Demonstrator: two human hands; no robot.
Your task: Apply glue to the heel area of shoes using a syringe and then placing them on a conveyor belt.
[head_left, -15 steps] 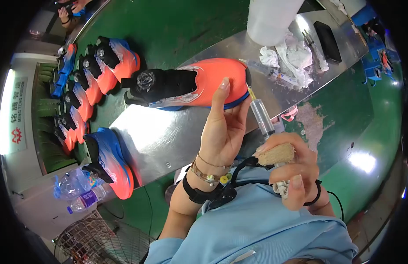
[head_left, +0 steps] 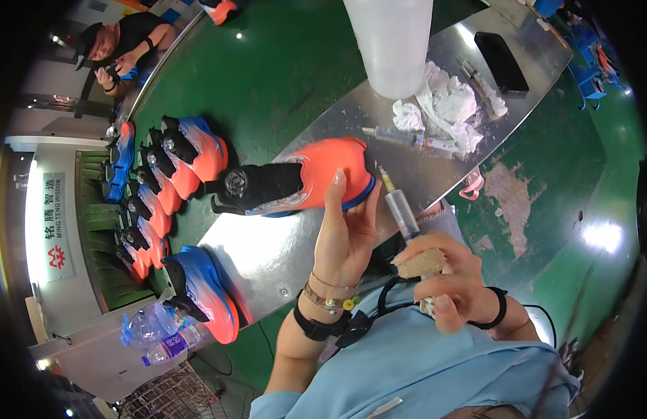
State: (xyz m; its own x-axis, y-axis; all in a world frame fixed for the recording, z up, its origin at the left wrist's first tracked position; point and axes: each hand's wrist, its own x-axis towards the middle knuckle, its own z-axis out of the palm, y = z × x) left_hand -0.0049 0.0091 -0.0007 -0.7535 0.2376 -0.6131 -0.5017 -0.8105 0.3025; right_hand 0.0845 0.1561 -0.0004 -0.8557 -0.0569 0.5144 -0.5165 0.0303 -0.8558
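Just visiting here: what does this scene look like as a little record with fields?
Left hand: holds an orange, black and blue shoe
Right hand: holds a clear syringe and a tan block
Syringe tip: points toward the shoe's toe
Farther back: white container, crumpled tissue, black phone
On the left: similar shoes, plastic bottles

Left hand grips orange-and-blue shoe with black collar above shiny metal surface; right hand holds clear plastic syringe and rough tan block, yellow-hubbed needle just beside the shoe's front end.
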